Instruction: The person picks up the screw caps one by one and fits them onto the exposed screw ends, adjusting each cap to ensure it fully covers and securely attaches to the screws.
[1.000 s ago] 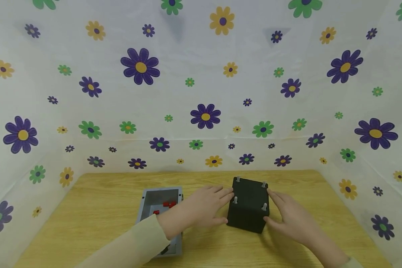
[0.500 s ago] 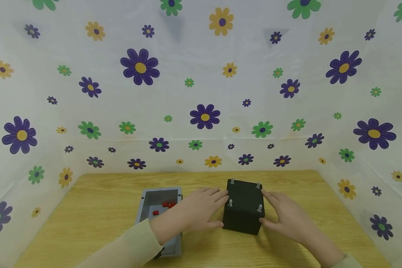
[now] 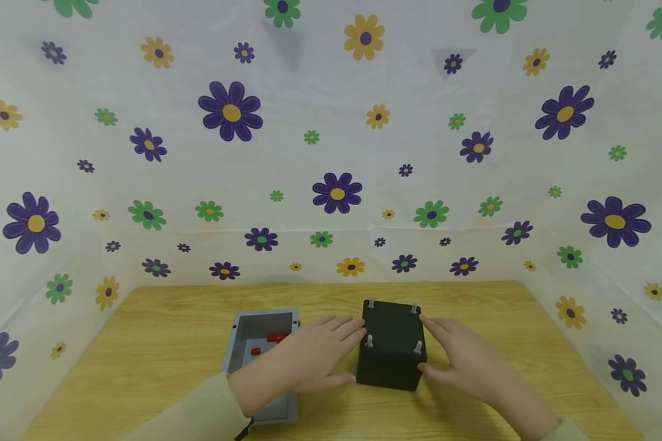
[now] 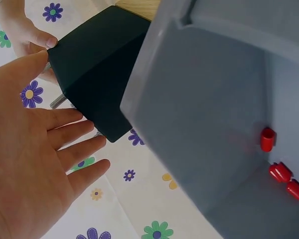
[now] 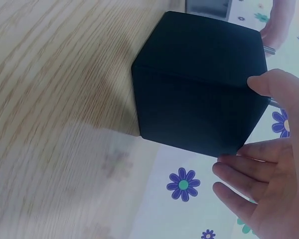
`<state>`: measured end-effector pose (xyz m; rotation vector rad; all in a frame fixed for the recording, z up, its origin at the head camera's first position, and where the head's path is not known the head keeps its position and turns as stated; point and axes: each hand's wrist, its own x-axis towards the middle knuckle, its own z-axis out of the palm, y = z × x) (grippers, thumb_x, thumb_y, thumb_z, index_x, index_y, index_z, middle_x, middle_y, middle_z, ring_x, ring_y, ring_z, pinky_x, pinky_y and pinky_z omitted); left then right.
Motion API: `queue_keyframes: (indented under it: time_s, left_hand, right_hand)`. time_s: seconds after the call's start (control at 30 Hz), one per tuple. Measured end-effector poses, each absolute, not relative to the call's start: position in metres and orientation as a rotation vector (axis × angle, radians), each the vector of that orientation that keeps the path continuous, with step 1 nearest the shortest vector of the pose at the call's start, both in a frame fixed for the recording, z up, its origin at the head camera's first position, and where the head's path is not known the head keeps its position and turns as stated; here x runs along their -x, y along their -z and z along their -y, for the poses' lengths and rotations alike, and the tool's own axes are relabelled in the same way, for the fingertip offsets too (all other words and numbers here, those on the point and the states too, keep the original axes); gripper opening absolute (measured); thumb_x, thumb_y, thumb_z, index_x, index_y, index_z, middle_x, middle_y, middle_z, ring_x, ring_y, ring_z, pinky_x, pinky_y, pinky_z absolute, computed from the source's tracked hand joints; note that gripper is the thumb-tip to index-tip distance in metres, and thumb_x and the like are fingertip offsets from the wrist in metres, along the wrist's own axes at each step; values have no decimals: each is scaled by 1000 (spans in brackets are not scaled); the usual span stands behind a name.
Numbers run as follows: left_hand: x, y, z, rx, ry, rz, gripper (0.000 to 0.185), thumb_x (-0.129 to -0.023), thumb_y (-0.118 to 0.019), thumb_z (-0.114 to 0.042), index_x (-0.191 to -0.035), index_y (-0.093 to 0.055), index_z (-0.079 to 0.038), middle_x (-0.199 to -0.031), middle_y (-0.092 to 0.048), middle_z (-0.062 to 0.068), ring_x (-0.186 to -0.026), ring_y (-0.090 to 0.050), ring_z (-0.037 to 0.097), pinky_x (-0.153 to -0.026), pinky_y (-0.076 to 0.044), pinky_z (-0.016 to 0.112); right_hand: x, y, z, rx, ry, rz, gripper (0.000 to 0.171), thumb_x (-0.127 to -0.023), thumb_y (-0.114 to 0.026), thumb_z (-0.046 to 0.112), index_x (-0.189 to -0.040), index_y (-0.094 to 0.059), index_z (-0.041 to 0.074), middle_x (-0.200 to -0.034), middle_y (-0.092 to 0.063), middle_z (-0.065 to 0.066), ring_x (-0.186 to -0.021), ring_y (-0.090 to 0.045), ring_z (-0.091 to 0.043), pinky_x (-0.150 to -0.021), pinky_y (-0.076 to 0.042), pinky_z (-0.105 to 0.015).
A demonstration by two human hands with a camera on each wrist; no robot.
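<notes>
A black cube (image 3: 391, 352) with a metal bolt at each top corner stands on the wooden table (image 3: 160, 343). My left hand (image 3: 320, 358) lies flat against its left side, fingers straight and thumb at the lower front edge. My right hand (image 3: 463, 361) presses the right side the same way. In the left wrist view the open palm of the left hand (image 4: 30, 169) sits beside the cube (image 4: 99, 64). In the right wrist view the right hand (image 5: 269, 189) touches the cube (image 5: 199, 84) with its thumb.
A grey tray (image 3: 237, 337) lies left of the cube, partly under my left forearm, with a few small red caps (image 4: 279, 172) in it. Flowered sheeting (image 3: 336, 153) walls in the table at the back and both sides.
The cube has slid leftward and a little toward me between both hands, which moved along with it. The tray has stayed put.
</notes>
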<state>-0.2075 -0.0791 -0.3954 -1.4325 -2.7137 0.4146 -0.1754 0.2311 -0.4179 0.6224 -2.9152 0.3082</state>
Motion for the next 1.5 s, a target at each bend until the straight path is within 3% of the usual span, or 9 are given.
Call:
queue_keyframes:
  time_s: [0.5, 1.5]
  left_hand:
    - [200, 400, 97, 1431, -320, 2706, 80, -105, -51, -64, -166, -36, -14, -172, -38, 4, -157, -42, 21, -129, -37, 39]
    - [186, 400, 124, 1422, -212, 2760, 77, -107, -48, -64, -164, -40, -13, -170, -41, 5, -157, -42, 23, -130, -36, 44]
  right_hand:
    - [179, 417, -221, -687, -293, 2900, 82, -87, -82, 46, -154, -55, 7, -142, -68, -13, -128, -66, -35, -106, -58, -54]
    - [180, 419, -201, -801, -322, 2895, 81, -90, -80, 43, -155, -52, 4, -140, -68, -14, -127, -67, -35, -107, -57, -53]
